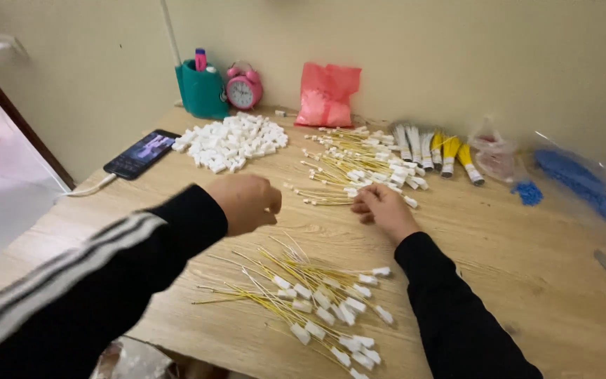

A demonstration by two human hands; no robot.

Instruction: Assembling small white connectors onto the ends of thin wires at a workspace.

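L hand (247,202) loosely curled, fingers closed, nothing visible inside, hovers above desk (527,281). R hand (381,208) fingers pinch at edge of far yellow wire pile (352,168); can't tell what's gripped. Near wire pile (310,295) w/ white connectors lies just below both hands.
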